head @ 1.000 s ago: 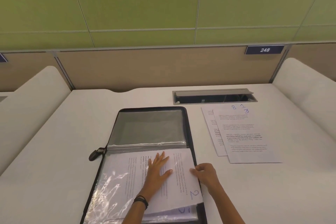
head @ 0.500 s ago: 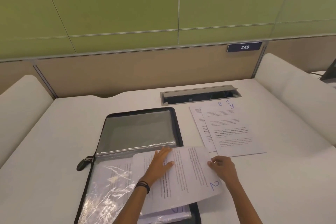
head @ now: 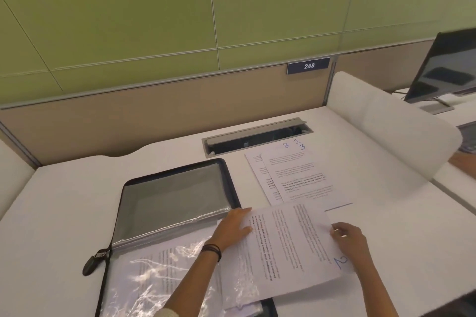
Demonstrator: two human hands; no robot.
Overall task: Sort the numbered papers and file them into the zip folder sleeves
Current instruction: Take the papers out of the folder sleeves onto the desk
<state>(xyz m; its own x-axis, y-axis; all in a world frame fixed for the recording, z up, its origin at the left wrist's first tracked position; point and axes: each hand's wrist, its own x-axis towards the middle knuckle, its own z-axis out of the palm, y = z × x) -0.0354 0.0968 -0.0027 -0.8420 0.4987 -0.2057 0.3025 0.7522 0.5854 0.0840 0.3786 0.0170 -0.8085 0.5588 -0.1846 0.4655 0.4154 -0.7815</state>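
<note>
Head view. The zip folder [head: 177,188] lies open on the desk [head: 64,201], left of centre, with its zipper pull [head: 90,266] at the left edge. The near half shows a clear sleeve [head: 159,273] with a printed page under the plastic.

The sheet marked 2 [head: 291,247] lies skewed, half over the folder's right edge and half over the desk. The left hand [head: 231,229] lies flat on the sheet's left edge, grip spread and fingers straight. The right hand [head: 347,239] has its grip pinching the sheet's right edge.

A loose stack [head: 301,177], marked 8, 1 and 3, lies far right; its near edge meets the sheet.

Judgement: filing of sheet 2 is in hand, and most papers are unfiled. Whether the sheet is entering or leaving a sleeve cannot be told. The next move calls for squaring the sheet to a sleeve mouth, with the plastic held open.
</note>
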